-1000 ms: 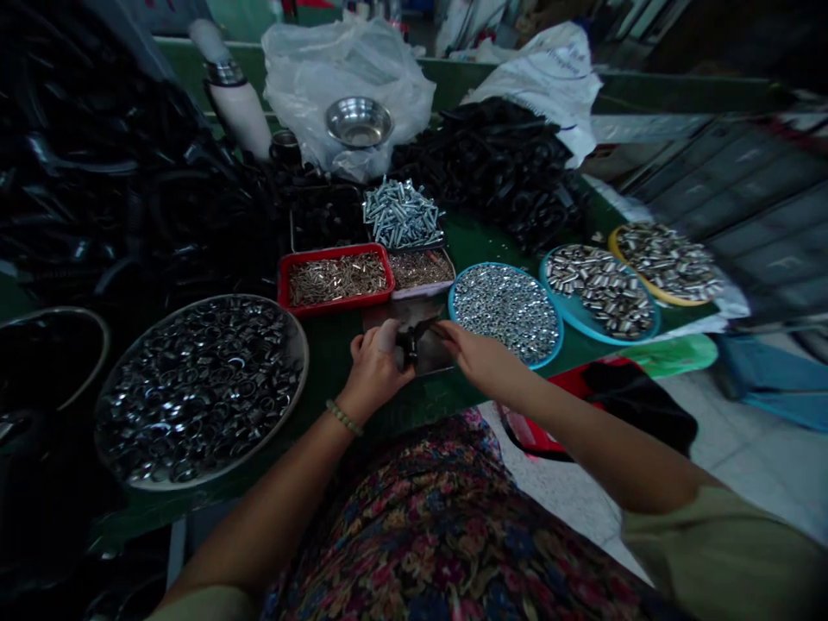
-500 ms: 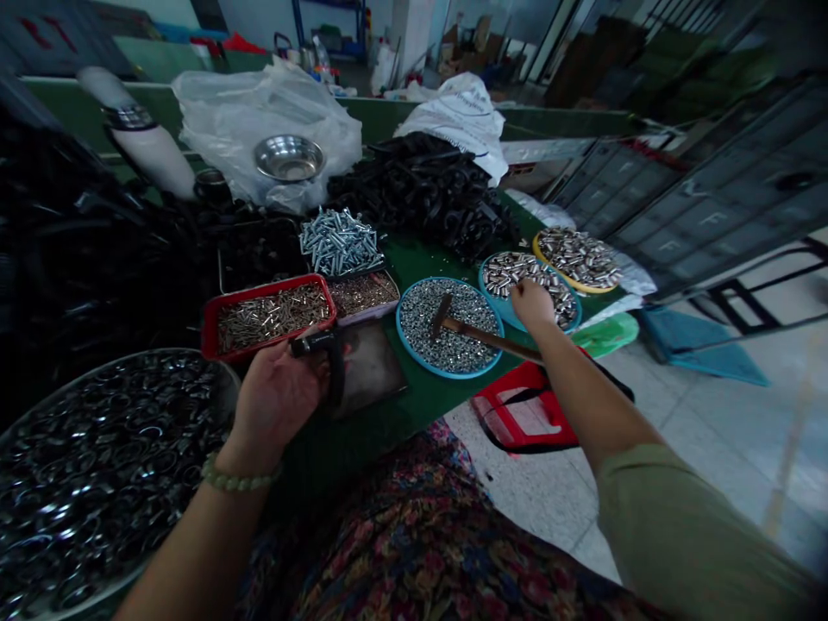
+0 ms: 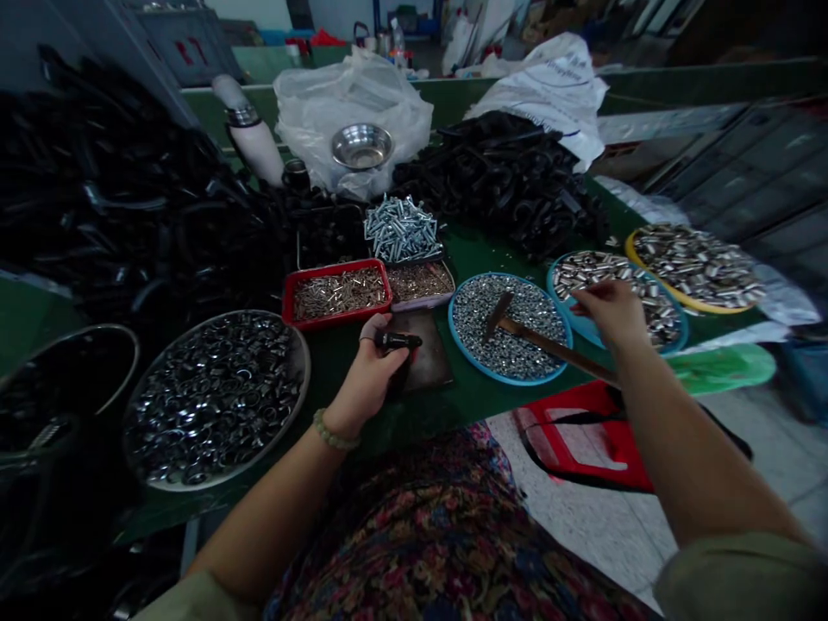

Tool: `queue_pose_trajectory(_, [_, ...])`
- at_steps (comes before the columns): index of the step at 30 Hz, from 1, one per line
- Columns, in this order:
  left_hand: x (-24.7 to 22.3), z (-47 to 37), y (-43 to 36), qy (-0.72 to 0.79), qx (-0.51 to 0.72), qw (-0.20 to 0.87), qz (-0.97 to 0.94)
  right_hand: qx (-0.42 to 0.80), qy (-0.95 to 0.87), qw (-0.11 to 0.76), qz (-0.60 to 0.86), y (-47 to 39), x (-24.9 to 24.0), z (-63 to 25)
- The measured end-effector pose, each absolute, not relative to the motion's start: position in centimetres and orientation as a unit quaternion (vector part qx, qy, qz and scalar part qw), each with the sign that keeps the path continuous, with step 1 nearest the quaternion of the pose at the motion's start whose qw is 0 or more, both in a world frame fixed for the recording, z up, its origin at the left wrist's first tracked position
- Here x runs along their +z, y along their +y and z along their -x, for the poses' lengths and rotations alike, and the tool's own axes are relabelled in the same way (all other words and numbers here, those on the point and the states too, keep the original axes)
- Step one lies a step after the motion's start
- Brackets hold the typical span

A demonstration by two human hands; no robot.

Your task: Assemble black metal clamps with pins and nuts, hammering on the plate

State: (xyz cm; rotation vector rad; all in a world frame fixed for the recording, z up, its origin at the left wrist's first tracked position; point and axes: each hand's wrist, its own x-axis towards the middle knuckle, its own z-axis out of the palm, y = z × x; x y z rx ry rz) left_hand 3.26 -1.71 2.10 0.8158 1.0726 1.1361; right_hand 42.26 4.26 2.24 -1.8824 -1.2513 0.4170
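Steadily held black part at left, right hand at a blue tray

Leftmost on the bench, a heap of black pieces (image 3: 129,216) rises behind a wide round tray (image 3: 298,366) of dark, shiny rings. Next comes a red tray (image 3: 289,304) of small metal pins. Just in front of it, the person's left hand (image 3: 362,377) grasps a black part (image 3: 396,341) between thumb and fingers, at the left side of a flat metal plate (image 3: 432,355). To the right, a hammer (image 3: 549,343) lies with its head on the silver bits in a blue-rimmed tray (image 3: 451,323), its handle reaching toward the right forearm. The right hand (image 3: 614,315) is at the second blue tray (image 3: 586,328), over short metal tubes, fingertips drawn together; whether they pinch a tube, one cannot quite tell in this dim light. Farthest right sits a yellow tray (image 3: 695,304) of similar tubes.
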Motion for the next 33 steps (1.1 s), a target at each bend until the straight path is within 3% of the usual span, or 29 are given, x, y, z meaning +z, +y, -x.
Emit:
queue_pose_trajectory(4, [2.0, -3.4, -1.8, 0.492, 0.511, 0.612, -0.350, 0.360, -0.465, 0.532, 0.610, 2.6, 3.1, -33.6])
queue_pose_trajectory(7, [2.4, -3.1, -2.0, 0.491, 0.525, 0.619, -0.316, 0.491, -0.474, 0.506, 0.527, 1.1, 4.1, -27.2])
queue_pose_trajectory(11, [2.9, -2.5, -2.6, 0.452, 0.538, 0.649, -0.290, 0.577, -0.502, 0.444, 0.467, -0.3, 5.1, -22.2])
queue_pose_trajectory(24, [1.7, -1.3, -2.8, 0.463, 0.529, 0.544, -0.458, 0.564, -0.591, 0.370, 0.442, 0.5, 5.5, -17.4])
queue_pose_trajectory(33, [2.2, -0.9, -2.5, 0.497, 0.496, 0.405, -0.585, 0.549, -0.610, 0.335, 0.464, 0.7, 5.3, -16.6])
